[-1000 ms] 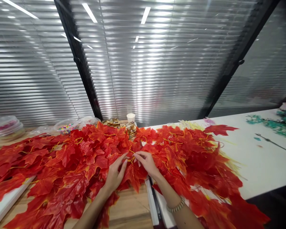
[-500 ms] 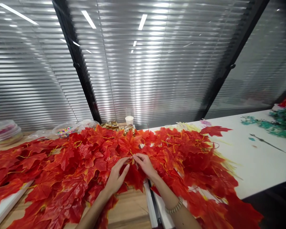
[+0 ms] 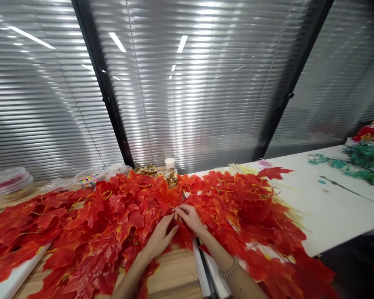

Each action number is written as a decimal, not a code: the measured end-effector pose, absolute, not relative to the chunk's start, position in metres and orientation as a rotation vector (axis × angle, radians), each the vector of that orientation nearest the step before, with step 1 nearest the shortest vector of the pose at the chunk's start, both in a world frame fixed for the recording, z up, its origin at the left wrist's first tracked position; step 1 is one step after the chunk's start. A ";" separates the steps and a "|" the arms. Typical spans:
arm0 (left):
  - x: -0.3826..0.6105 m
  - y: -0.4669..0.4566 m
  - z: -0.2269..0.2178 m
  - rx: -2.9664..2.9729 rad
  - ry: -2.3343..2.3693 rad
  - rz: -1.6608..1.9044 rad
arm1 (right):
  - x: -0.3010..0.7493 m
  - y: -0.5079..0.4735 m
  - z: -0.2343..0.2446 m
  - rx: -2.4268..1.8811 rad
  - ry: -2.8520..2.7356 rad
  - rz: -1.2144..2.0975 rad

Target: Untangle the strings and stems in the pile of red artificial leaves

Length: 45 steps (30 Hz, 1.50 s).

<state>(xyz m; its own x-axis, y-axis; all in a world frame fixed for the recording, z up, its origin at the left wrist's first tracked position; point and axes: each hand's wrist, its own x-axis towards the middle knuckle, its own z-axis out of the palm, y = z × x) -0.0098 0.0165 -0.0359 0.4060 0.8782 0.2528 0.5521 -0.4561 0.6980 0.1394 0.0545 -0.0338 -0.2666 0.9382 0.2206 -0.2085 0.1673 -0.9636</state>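
Observation:
A wide heap of red artificial maple leaves (image 3: 93, 224) with yellow stems covers the table in front of me. My left hand (image 3: 161, 237) is at the middle of the heap, its fingertips pinched on a thin yellow leaf stem (image 3: 176, 216). Right beside it, my right hand (image 3: 189, 218) pinches the same stem, thumb and fingers together. The two hands' fingertips nearly touch. A red leaf (image 3: 166, 195) lies just beyond them, and more red leaf hangs below the fingers. A beaded bracelet (image 3: 229, 268) circles my right wrist.
Behind the heap stand a white paper cup (image 3: 170, 163) and gold-wrapped packets (image 3: 171, 177). Clear plastic tubs (image 3: 9, 182) and a container of coloured beads (image 3: 90, 179) are at the left. Teal artificial foliage (image 3: 366, 155) and a dark stem (image 3: 345, 187) lie on the white table (image 3: 327, 220) at right.
My view has tilted up and shifted slightly. Both hands stay together at the stem, with only small finger movement. The leaf heap looks otherwise the same.

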 end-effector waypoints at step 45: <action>-0.011 0.021 -0.047 2.692 1.152 0.542 | 0.378 0.055 0.127 -2.035 -2.290 -0.456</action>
